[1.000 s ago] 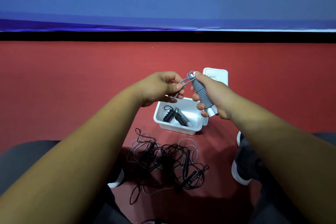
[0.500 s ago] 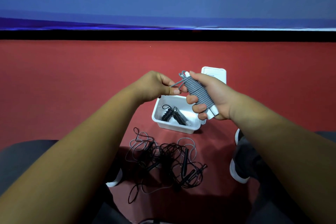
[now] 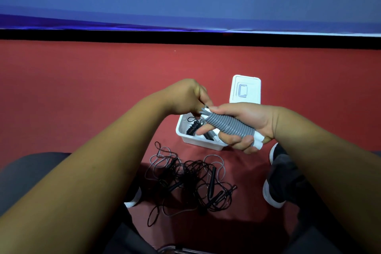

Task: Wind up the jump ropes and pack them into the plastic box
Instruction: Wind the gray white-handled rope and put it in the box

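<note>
Right hand [image 3: 245,123] grips the wound grey rope [image 3: 228,126], long axis sideways; left hand [image 3: 185,99] pinches its loose end. Box [image 3: 203,144] sits directly beneath both.

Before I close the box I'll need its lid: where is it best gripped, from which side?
Probably across the two long edges of the white lid, coming down from above: it lies flat on the floor beyond the box, so only its rim offers purchase; its near end is hidden behind the right hand.
</note>
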The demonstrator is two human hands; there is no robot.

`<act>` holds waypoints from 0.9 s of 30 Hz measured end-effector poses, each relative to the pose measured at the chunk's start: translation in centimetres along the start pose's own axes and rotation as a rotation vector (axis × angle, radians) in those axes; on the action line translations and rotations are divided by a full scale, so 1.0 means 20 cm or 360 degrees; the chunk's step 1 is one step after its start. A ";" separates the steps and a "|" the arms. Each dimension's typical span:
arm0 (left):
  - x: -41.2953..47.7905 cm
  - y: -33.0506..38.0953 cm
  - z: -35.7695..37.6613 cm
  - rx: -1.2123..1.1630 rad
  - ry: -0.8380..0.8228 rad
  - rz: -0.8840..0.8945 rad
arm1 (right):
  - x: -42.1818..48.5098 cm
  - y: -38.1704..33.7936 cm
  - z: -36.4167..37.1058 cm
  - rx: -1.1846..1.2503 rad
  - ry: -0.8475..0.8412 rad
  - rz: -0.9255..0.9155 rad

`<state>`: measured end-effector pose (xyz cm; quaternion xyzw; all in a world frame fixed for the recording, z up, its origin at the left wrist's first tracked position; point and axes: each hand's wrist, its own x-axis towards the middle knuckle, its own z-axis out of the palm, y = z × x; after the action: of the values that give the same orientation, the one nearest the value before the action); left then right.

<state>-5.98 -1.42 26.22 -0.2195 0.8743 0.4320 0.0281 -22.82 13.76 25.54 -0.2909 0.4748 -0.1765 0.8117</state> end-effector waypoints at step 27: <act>0.08 0.01 0.09 -0.0788 0.0677 -0.0235 | 0.11 0.00 0.02 0.0229 0.1045 -0.0280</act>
<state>-7.66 -0.52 24.90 -0.3677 0.7108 0.5726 -0.1781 -21.50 12.61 24.25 -0.2005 0.6699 -0.3629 0.6158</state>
